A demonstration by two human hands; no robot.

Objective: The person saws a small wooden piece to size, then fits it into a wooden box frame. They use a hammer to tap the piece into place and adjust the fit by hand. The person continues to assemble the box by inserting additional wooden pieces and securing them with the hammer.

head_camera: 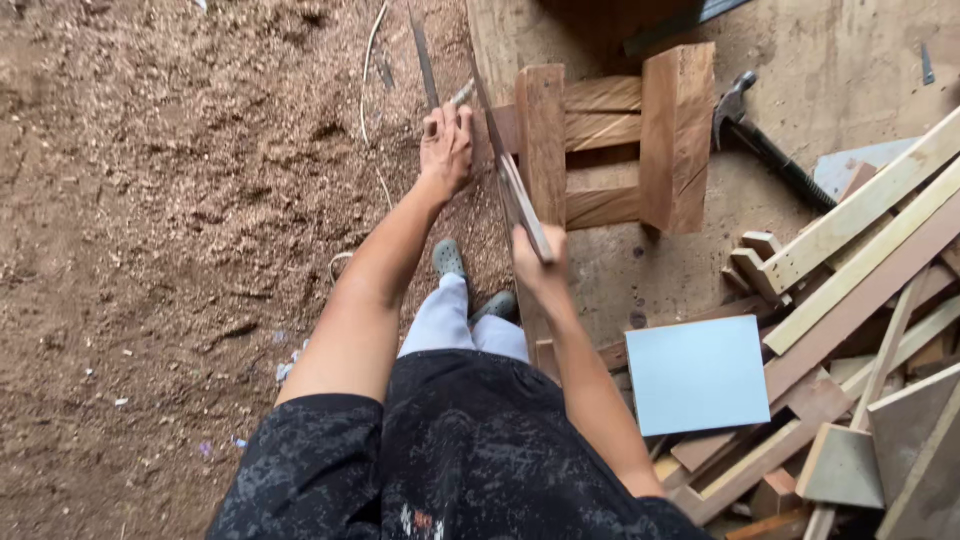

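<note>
Below, left hand (pixel 446 148) gripping a thin metal rod (pixel 424 62), right hand (pixel 538 262) a flat wooden slat (pixel 522 205).

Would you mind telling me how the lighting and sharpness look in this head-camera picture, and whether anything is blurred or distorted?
Head view: soft, even daylight, no glare; the left hand and right hand are slightly motion-softened, as is the thin strip they hold; the hammer and blue tile stay crisp; wide-angle stretch towards the edges.

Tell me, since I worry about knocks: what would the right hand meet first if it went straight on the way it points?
Probably the upright brown wooden plank of the wooden frame, just beyond the right hand and the thin strip it grips; depth is unclear.
</note>
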